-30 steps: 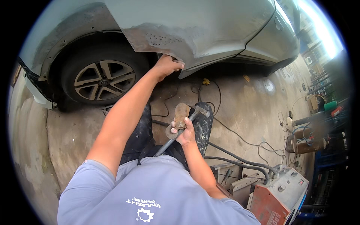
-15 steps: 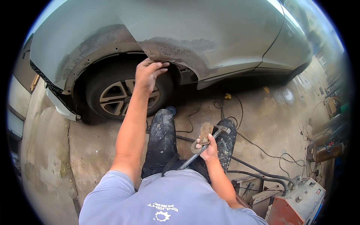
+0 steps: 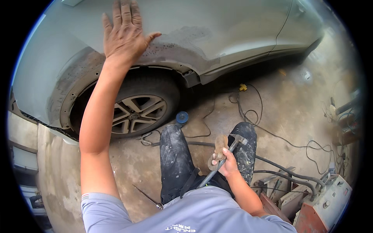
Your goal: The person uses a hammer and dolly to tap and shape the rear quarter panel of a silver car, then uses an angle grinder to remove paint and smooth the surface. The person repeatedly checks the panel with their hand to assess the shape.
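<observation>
My left hand [image 3: 123, 40] lies flat with fingers spread against the car's pale body panel [image 3: 233, 25], above the wheel arch. Beside its thumb is a dull, sanded grey patch [image 3: 171, 52] dotted with small dark marks. Below the arch sits the wheel [image 3: 143, 112], partly hidden by my forearm. Over my lap, my right hand [image 3: 230, 165] is closed around a hammer [image 3: 234, 145], its head pointing away from me. The same hand also grips a rusty, rounded metal piece [image 3: 221, 143] alongside the handle.
A blue disc-shaped thing [image 3: 182, 117] stands by my left knee. Dark cables [image 3: 279, 140] and a yellow connector [image 3: 243, 87] lie on the concrete. At lower right are a red-and-grey machine box [image 3: 330, 204] with thick hoses and metal scraps [image 3: 285, 196]. A thin rod [image 3: 147, 196] lies at my left.
My left hand has gone from the wheel arch's edge up onto the panel and flattened out. The view has shifted; my right hand keeps hold of the hammer and rusty piece.
</observation>
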`<state>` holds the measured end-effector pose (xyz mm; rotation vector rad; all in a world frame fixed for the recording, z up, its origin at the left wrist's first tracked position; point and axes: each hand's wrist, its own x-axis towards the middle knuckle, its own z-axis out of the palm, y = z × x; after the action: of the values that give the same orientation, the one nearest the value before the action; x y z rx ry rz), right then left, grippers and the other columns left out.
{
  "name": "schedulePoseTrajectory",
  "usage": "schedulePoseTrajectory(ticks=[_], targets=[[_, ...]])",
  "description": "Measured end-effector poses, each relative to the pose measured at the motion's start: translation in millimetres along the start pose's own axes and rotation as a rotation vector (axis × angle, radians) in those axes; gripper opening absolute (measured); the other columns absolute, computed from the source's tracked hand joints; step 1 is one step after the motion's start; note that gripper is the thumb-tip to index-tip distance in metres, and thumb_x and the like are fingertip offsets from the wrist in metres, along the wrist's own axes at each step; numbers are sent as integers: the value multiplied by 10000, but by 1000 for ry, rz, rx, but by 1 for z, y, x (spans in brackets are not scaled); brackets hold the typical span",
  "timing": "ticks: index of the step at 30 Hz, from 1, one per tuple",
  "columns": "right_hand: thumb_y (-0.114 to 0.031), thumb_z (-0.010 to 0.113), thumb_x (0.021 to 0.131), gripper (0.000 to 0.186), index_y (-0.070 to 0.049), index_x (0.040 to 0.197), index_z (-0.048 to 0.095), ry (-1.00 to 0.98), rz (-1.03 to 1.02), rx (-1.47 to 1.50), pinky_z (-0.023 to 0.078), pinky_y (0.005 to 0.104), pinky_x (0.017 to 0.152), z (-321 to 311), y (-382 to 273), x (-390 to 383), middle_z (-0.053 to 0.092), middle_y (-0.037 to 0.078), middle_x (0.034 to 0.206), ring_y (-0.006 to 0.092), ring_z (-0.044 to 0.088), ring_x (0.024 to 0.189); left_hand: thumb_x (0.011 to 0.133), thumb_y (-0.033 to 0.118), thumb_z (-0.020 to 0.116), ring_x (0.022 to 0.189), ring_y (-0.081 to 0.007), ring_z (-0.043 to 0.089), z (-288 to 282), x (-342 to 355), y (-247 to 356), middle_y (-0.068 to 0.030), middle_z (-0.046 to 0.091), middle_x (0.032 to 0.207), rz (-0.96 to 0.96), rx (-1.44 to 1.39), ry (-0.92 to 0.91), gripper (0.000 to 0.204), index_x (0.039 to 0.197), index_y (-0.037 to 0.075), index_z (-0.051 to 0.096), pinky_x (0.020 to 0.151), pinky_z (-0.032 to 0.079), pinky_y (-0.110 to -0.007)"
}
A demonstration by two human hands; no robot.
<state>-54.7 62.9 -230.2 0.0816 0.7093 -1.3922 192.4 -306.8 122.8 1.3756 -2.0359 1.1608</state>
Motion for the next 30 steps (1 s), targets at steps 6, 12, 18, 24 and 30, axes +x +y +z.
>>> schedulePoseTrajectory(ticks=[6,12,18,24,30], targets=[[-283,722,979,376,-178,1311,581,-78,-4,-9,541,392,666,-7,1,3,677,40,1010,216,684,874,861,641,707,1610,-446,175,33,2,-14,-307,235,1702,-9,-68,118,1111,1594,-104,329,1303,121,-584],[-382,691,991,337,-94,1166,676,-95,-22,-14,527,381,665,-4,-4,6,707,70,975,235,689,893,966,797,418,1637,-411,74,123,-44,32,-236,137,1756,94,-71,198,1079,1671,3,225,1299,55,-607],[-430,693,991,395,-66,1145,691,-62,-10,-21,536,365,646,-9,-4,10,732,77,963,240,700,867,961,735,490,1639,-368,123,126,-73,69,-221,162,1755,427,58,73,1037,1665,12,254,1319,70,-553],[-413,694,997,364,-78,1142,700,-83,18,22,537,359,638,-2,-14,14,741,77,974,245,708,868,981,775,408,1650,-317,60,73,-43,-56,-157,63,1784,282,-67,165,1076,1692,22,120,1328,59,-493],[-361,722,980,336,-92,1175,669,-73,49,16,532,389,669,14,-1,12,698,68,987,226,678,884,944,771,488,1628,-418,123,21,-71,-156,-263,161,1743,75,78,262,1128,1656,-53,195,1309,119,-529]])
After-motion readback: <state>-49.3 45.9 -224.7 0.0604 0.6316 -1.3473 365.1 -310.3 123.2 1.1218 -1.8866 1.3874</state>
